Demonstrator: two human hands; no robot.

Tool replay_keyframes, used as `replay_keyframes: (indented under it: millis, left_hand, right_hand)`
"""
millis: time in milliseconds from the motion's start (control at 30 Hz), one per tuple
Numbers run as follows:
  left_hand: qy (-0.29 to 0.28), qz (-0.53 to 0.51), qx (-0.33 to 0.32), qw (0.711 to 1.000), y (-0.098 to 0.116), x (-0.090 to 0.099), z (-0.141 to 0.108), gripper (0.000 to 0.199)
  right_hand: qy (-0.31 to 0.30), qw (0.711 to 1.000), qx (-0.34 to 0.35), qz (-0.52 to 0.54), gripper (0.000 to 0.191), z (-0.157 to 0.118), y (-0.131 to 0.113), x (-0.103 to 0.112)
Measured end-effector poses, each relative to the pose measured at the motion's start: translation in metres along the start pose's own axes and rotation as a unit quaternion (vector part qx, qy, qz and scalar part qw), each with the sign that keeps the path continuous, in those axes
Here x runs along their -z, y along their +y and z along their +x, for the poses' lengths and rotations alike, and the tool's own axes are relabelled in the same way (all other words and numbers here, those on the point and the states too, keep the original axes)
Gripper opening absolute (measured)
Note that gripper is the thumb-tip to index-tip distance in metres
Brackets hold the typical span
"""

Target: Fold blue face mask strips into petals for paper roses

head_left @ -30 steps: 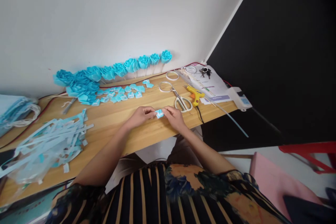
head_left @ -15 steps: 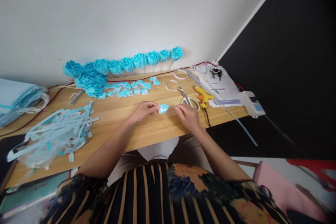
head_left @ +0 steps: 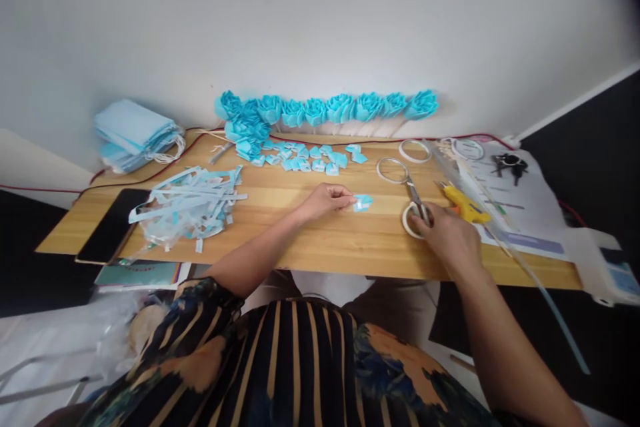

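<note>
A small folded blue piece with a white mark (head_left: 363,202) is pinched between the thumb and fingers of my left hand (head_left: 327,201), above the wooden table. To its right, my right hand (head_left: 450,233) has its fingers on the handles of the scissors (head_left: 414,195); one light handle loop shows left of the fingers, the other is covered. The scissor blades point away toward the wall. A yellow glue gun (head_left: 465,205) lies just behind my right hand, partly hidden by it. Several folded blue pieces (head_left: 318,165) lie beyond my left hand.
Blue flowers (head_left: 340,108) line the wall. Blue strips (head_left: 193,203) and a dark phone (head_left: 114,227) lie left, with stacked blue sheets (head_left: 137,130) behind. Tape rings (head_left: 415,151), keys (head_left: 510,165), papers (head_left: 537,213) and a white bottle (head_left: 603,263) are at the right.
The view has swung left. My right hand has moved away from the folded piece and onto the scissors' handles. My left hand still pinches the piece.
</note>
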State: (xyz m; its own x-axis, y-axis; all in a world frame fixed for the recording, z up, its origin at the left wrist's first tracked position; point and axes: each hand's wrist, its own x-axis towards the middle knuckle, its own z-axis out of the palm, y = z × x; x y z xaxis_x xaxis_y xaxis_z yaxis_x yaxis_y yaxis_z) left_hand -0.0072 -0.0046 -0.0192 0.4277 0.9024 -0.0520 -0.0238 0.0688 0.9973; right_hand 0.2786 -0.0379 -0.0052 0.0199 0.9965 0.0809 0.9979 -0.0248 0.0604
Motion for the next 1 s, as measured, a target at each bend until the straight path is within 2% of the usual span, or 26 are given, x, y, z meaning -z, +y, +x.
replay_keyframes:
  millis: [200, 367, 533, 633, 733, 800, 867, 933, 1000]
  left_hand:
    - [0.057, 0.003, 0.001, 0.998, -0.003, 0.009, 0.004, 0.04]
    - [0.113, 0.013, -0.007, 0.993, -0.006, 0.013, 0.008, 0.035]
    - [0.152, 0.056, -0.01, 0.987, -0.012, 0.015, 0.011, 0.028]
    - [0.159, 0.107, -0.034, 0.981, -0.017, 0.018, 0.013, 0.03]
    - [0.189, 0.208, -0.065, 0.957, -0.013, 0.02, 0.011, 0.032]
    - [0.222, 0.277, -0.089, 0.931, 0.001, 0.018, 0.005, 0.04]
    - [0.243, 0.324, -0.128, 0.905, 0.025, 0.014, -0.008, 0.047]
    - [0.239, 0.353, -0.185, 0.886, 0.057, 0.013, -0.026, 0.041]
    - [0.226, 0.407, -0.232, 0.854, 0.091, 0.022, -0.044, 0.032]
  right_hand:
    - [0.056, 0.998, -0.006, -0.024, 0.043, -0.004, -0.007, -0.009]
    - [0.094, 0.996, 0.0, -0.012, 0.038, -0.009, -0.01, -0.011]
    - [0.087, 0.996, 0.022, -0.024, 0.037, -0.01, -0.012, -0.009]
    - [0.081, 0.996, 0.036, -0.019, 0.035, -0.011, -0.014, -0.009]
    - [0.093, 0.995, 0.043, 0.004, 0.035, -0.012, -0.014, -0.011]
    - [0.107, 0.993, 0.05, 0.012, 0.036, -0.013, -0.014, -0.013]
    - [0.122, 0.991, 0.059, 0.013, 0.038, -0.014, -0.013, -0.016]
    - [0.136, 0.989, 0.063, 0.012, 0.041, -0.015, -0.012, -0.02]
    - [0.153, 0.986, 0.062, 0.017, 0.043, -0.016, -0.011, -0.024]
